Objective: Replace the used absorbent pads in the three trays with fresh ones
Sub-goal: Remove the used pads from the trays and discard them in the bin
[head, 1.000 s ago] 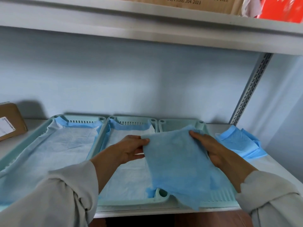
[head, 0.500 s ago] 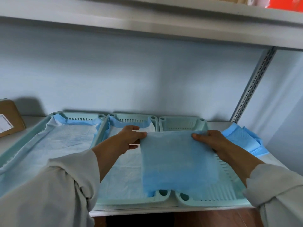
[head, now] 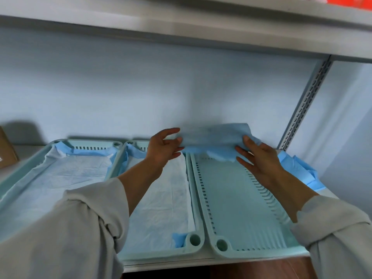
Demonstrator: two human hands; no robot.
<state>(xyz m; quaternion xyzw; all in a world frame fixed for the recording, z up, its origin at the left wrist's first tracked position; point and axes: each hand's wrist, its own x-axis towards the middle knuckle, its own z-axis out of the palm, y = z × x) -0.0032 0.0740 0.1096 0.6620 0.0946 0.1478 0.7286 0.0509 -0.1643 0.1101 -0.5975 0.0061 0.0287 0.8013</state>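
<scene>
The left hand (head: pixel 164 149) pinches one end of a blue absorbent pad (head: pixel 215 139) between thumb and fingers, and the right hand (head: pixel 259 158) grips the other end, its fingers curled over the fabric. Together they hold the pad bunched and raised over the far end of the right tray (head: pixel 237 200), whose slotted floor lies bare beneath it. Just beside that tray on the left, the middle tray (head: pixel 193 243) is lined with a white-faced pad (head: pixel 161 196) with blue edging, and the left tray (head: pixel 26 168) beyond it is lined the same way (head: pixel 66 178). To the right of the trays, more folded blue pads (head: pixel 296 170) lie on the white shelf (head: pixel 326 195). As a judgement, two trays look finished and the third is the one in hand: the pad must yet be spread flat and tucked along the walls, which would close out the job; whether the pile at the right is used or spare stock cannot be told. A brown cardboard box (head: pixel 6 150) sits at the far left edge with a scrap of white label, too small to read, and no other writing or brand is legible here.
</scene>
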